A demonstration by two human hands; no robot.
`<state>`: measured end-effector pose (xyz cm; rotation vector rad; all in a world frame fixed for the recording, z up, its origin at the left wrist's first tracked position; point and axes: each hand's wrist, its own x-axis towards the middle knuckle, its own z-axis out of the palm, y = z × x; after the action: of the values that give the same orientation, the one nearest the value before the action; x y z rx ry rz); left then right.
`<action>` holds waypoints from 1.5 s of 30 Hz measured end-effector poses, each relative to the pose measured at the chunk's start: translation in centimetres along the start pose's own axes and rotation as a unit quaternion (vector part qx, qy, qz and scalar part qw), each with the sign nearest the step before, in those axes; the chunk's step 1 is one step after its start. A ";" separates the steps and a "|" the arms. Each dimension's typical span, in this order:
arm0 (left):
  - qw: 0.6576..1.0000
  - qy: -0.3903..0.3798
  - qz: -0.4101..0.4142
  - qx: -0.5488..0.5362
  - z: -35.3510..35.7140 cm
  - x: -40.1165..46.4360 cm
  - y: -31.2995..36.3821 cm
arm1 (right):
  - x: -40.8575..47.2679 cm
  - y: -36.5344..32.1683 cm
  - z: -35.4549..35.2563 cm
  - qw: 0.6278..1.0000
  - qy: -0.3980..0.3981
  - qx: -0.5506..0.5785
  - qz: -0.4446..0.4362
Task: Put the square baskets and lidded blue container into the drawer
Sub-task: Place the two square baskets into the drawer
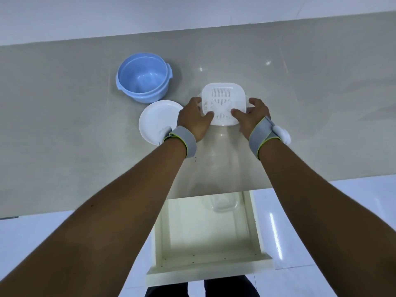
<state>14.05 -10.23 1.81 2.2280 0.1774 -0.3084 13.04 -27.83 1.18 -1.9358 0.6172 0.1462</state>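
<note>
A white square basket (222, 97) with a slotted bottom sits on the grey countertop (310, 103). My left hand (194, 117) grips its left side and my right hand (250, 116) grips its right side, thumbs over the near rim. To the left stands the blue round container (142, 81), open and empty. Its white round lid (155, 121) lies flat beside it, partly behind my left wrist. Below the counter edge the cream drawer (205, 260) is pulled out. A clear square basket (222, 205) shows at the drawer's back, half under the counter.
Both wrists wear grey bands, and a white device (282, 135) sits on the right one. A glossy white floor (321, 221) lies on either side of the drawer. My dark trousers show below the drawer front. A pale wall runs behind the counter.
</note>
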 end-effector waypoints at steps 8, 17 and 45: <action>0.994 -0.009 0.012 -0.106 0.0 -12.3 -2.9 | -12.2 4.7 -2.6 0.999 0.012 0.032 0.011; 0.988 -0.058 0.011 -0.145 1.7 -24.7 -7.6 | -22.6 12.2 -4.4 1.000 -0.005 -0.003 0.022; 0.881 -0.353 -0.314 -0.030 17.9 -24.3 -20.4 | -18.1 31.1 3.3 0.880 -0.256 -0.323 0.237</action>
<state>-16.83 -12.04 -17.36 1.7962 0.4951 -1.4132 -16.87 -28.37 -19.01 -2.1883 0.7192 1.2743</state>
